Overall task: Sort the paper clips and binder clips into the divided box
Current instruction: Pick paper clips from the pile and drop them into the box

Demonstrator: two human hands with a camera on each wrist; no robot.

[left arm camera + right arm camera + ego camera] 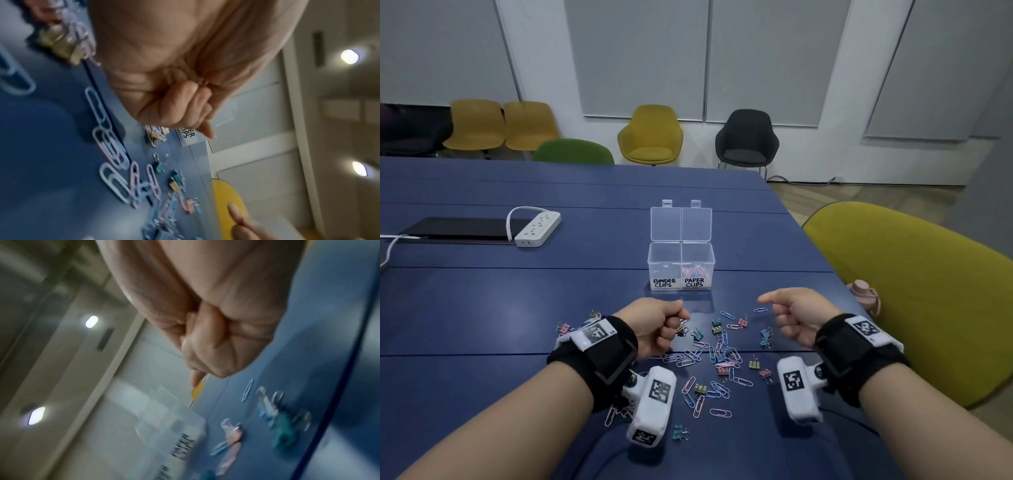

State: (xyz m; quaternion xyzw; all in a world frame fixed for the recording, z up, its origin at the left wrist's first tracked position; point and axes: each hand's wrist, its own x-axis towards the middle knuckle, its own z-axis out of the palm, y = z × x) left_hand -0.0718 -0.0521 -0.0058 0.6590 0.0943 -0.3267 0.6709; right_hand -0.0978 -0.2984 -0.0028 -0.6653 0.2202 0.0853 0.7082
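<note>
One divided box (680, 267) with two compartments, one power strip (538, 229), two hands, six chairs, and many paper clips (702, 356) and binder clips (717, 327), too numerous to count.

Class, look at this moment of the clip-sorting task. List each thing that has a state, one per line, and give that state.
divided box: lids open, upright
paper clips compartment: holds some clips
binder clips compartment: looks empty
loose clips: scattered on table, unsorted
left hand: fingers curled, what it holds is unclear
right hand: fingers curled, contents unclear
power strip: nothing visibly plugged in
</note>
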